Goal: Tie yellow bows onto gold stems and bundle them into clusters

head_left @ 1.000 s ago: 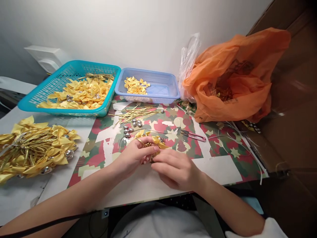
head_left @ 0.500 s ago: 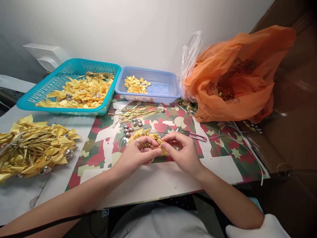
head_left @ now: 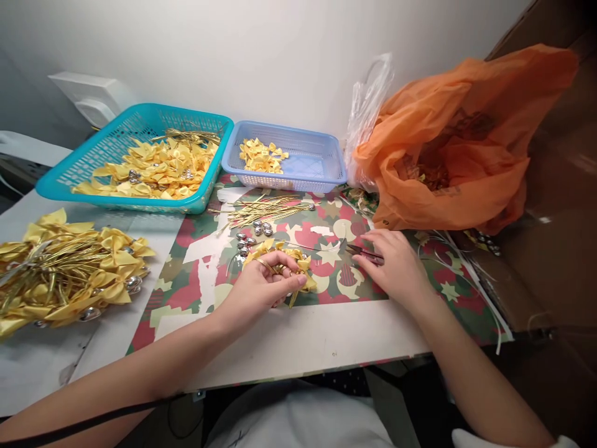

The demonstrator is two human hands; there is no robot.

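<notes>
My left hand (head_left: 267, 281) is closed around a small bunch of yellow ribbon bows (head_left: 305, 277) with gold cords, just above the patterned sheet. A gold loop shows by its fingers; how many bows it holds is hidden. To the right, my right hand (head_left: 396, 266) has its thumb and fingers on either side of dark-bladed thread snips (head_left: 361, 251), which lie on the sheet with the handles partly covered. Silver bells (head_left: 262, 228) sit in small groups beyond my left hand. Behind them lies a loose pile of gold cords (head_left: 261, 211).
A teal basket (head_left: 60, 191) of yellow bows and a blue basket (head_left: 321, 163) with fewer bows stand against the wall. A large bundle of bows (head_left: 105, 267) lies at left. An orange plastic bag (head_left: 448, 99) stands at right, near white cords (head_left: 480, 297).
My right hand has let go of the bows and moved right to the thread snips. My left hand stays closed on the bunch. The view has shifted slightly.
</notes>
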